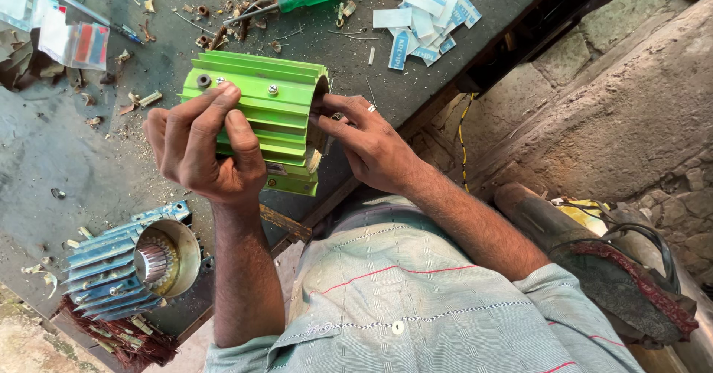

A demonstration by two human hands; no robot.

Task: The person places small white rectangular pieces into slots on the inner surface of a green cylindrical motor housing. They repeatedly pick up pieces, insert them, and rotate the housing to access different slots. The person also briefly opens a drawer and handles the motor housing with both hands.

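Surface [67,150]: grey, worn and littered with chips and scraps; it carries everything below, placed here relative to the green housing.
Green housing [271,109]: finned, tube-shaped motor casing, bright green, held just above the surface at the middle of the view, in front of the person's chest.
Axis and heading: the long axis runs roughly left to right across the view; the open bore faces the right hand, the fins run along the length, and a flat screw pad faces up.
Handling, as judged: rigid cast metal, probably moderately heavy; the fins give good purchase but their edges look sharp; the painted flats may be slippery. Best held across the finned body, clear of the bore rim.
Blue housing [130,261]: a similar finned casing, lower left of the green housing, lying on the surface with its open bore facing up and to the right; coppery wire is bunched beneath it.
Left hand [200,146]: grip wrapped over the near left end of the green housing, fingers curled firmly across the fins.
Right hand [368,143]: fingertips pinched at the bore rim of the green housing; whether they hold a small part cannot be told.
Paper slips [427,20]: blue and white, scattered upper right of the green housing.
Screwdriver [297,1]: green-handled, lying just above the green housing.
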